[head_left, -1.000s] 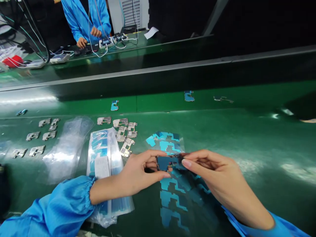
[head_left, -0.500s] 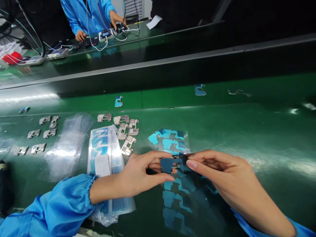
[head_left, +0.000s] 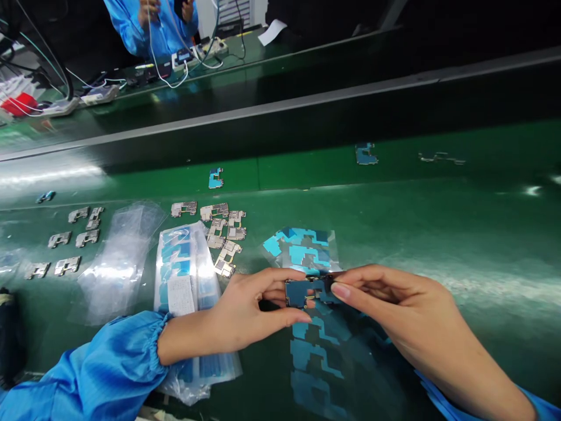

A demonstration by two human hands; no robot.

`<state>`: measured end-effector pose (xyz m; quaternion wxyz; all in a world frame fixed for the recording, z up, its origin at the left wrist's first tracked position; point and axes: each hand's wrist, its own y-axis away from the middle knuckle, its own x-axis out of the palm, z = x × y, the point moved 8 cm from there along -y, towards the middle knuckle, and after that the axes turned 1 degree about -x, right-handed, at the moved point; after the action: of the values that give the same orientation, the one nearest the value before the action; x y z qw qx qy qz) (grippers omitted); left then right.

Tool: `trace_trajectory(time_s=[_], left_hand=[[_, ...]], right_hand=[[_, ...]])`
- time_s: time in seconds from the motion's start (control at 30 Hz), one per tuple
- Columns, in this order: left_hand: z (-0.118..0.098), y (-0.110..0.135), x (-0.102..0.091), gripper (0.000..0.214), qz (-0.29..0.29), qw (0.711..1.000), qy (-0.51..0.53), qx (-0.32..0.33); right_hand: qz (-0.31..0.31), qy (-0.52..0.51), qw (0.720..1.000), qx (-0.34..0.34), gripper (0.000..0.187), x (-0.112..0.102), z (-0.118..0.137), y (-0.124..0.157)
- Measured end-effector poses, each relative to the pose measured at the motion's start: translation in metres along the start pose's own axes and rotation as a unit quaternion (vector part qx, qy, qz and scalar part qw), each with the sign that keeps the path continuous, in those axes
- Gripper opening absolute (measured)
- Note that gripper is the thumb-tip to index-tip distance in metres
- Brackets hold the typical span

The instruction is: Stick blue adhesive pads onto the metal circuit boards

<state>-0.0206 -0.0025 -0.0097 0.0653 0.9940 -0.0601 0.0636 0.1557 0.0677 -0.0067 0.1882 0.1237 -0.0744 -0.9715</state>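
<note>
Between my two hands is a phone circuit board point(head_left: 298, 293) with a dark blue film on its upper face. My left hand point(head_left: 245, 310) grips its left end, fingers along the far edge and thumb at the near edge. Thumb and fingers of my right hand point(head_left: 394, 316) pinch its right end, covering that corner. Under and around the board lies a clear sheet of blue cut-out stickers point(head_left: 307, 255). Beside my left wrist are plastic-wrapped sticker sheets point(head_left: 208, 295) with a white label point(head_left: 180, 295).
Several bare metallic boards point(head_left: 228, 259) lie beyond my left hand, others point(head_left: 68, 265) farther left. Clear plastic bags point(head_left: 125, 251) lie between. Blue-filmed boards point(head_left: 366, 154) rest on the far green strip. Across a dark barrier, a co-worker in a blue sleeve point(head_left: 127, 29) stands near cables.
Boards on the far strip have shifted right, while the nearer ones stay put. My hands and the held board are almost unmoved. The co-worker's hands have risen from the bench.
</note>
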Motion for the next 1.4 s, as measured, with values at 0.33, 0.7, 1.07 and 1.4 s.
trace_trajectory(time_s=[0.33, 0.7, 1.07, 1.4], left_hand=[[0.003, 0.001, -0.001, 0.051, -0.004, 1.0, -0.004, 0.0], [-0.002, -0.001, 0.001, 0.046, -0.005, 1.0, 0.029, 0.0], [-0.007, -0.002, 0.001, 0.041, -0.005, 1.0, 0.006, 0.009], [-0.007, -0.003, 0.001, 0.038, -0.025, 1.0, 0.017, -0.001]], right_hand=[[0.003, 0.002, 1.0, -0.006, 0.022, 0.002, 0.007, -0.002], [0.013, 0.004, 1.0, 0.022, 0.018, 0.005, 0.012, -0.001], [0.018, 0.007, 0.999, 0.029, 0.023, 0.006, 0.005, 0.0], [0.019, 0.006, 1.0, 0.018, 0.019, 0.009, 0.005, 0.0]])
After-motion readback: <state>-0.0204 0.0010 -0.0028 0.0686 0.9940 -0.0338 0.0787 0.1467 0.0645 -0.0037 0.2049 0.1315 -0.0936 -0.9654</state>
